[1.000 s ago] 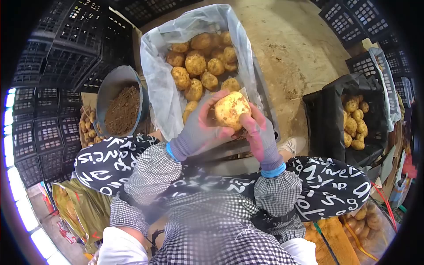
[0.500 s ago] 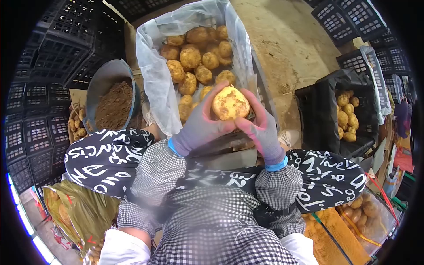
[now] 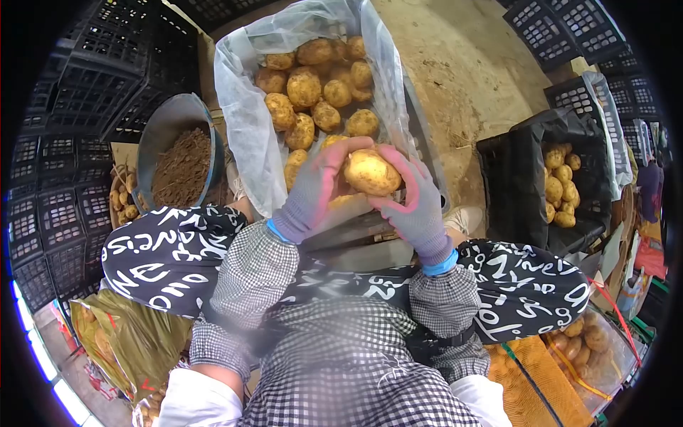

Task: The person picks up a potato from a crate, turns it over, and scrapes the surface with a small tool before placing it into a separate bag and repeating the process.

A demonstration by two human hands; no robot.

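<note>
A pale potato with brown soil marks (image 3: 372, 173) is held between my gloved hands, over the near end of a crate lined with white sheeting (image 3: 245, 117). My right hand (image 3: 416, 199) grips its right side, with the thumb underneath and the fingers along the top. On its left, my left hand (image 3: 316, 185) is curved round with its fingertips at the potato's upper edge. Both gloves are grey with pink fingers. Several soil-marked potatoes (image 3: 304, 88) lie in the lined crate beyond my hands.
A bucket of brown soil (image 3: 183, 167) stands left of the crate. At the right is a black-lined crate (image 3: 505, 171) holding potatoes. Black crates (image 3: 107, 64) are stacked at the left. An orange mesh sack (image 3: 530, 384) lies at the lower right.
The potato has been turned and shows a cleaner, more elongated side. My left hand has shifted slightly left and its fingers have moved to the potato's top; my right hand has shifted a little.
</note>
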